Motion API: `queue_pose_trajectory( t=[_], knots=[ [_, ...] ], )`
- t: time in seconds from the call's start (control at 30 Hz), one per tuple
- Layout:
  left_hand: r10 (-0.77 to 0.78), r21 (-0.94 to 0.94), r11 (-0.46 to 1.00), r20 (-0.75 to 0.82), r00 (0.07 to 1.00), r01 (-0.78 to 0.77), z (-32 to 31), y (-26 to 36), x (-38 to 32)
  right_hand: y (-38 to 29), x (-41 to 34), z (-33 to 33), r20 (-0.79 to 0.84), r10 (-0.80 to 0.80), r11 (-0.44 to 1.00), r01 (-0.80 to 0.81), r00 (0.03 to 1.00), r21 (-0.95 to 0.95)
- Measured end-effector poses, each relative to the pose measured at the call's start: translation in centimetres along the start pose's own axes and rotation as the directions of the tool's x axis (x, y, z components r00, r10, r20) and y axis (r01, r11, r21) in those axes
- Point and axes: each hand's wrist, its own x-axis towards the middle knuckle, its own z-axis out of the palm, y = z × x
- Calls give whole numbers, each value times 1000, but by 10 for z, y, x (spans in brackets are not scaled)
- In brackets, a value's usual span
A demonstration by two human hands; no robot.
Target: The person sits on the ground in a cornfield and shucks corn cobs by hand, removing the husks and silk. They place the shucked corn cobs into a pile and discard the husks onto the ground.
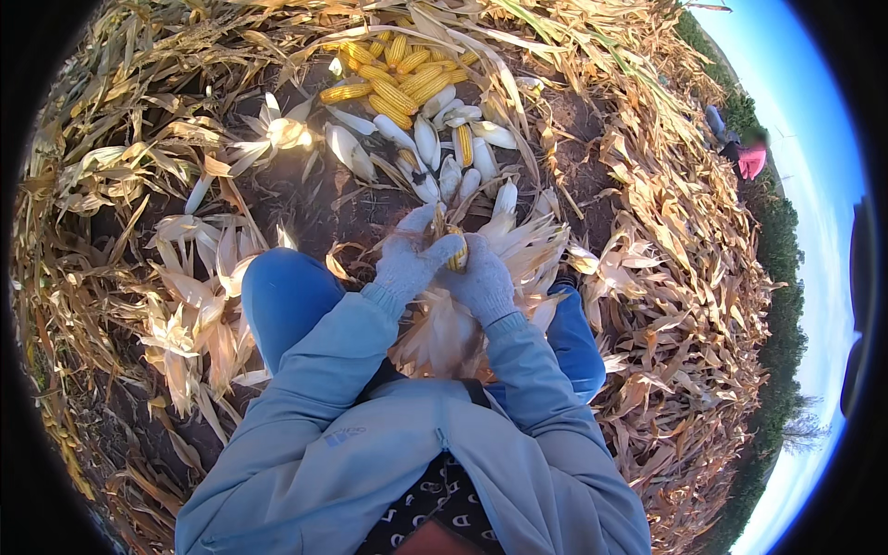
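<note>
Both my hands wear pale knit gloves and meet between my knees. My left hand and my right hand grip one ear of corn, with yellow kernels bared between the thumbs and dry husk at its upper end. Much of that ear is hidden by the gloves. Just beyond my fingers lie several ears in white husk, a few partly peeled. Farther out is a heap of bare yellow ears. Loose dry husks lie below my hands, between my legs.
Torn husks litter the ground by my left knee. Dry corn stalks and leaves are piled thickly on the right, others on the left. A person in a pink top is far off at the right.
</note>
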Motion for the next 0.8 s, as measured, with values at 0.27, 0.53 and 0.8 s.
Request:
queue_pose_trajectory(
  t=[0.27, 0.53, 0.8],
  knots=[
    [-215, -388, 906, -69, 974, 172, -1, 1, 7, 5, 7, 12, 46, -68, 998, 67, 997, 9],
    [-484, -544, 814, -443, 754, 203, 1, 19, 11, 9, 12, -5, -135, -146, 985, 156, 980, 67],
    [-494, -607, 782, -469, 732, 139, 4, 34, 5, -22, -3, 0, -147, -75, 975, 104, 986, 197]
  ],
)
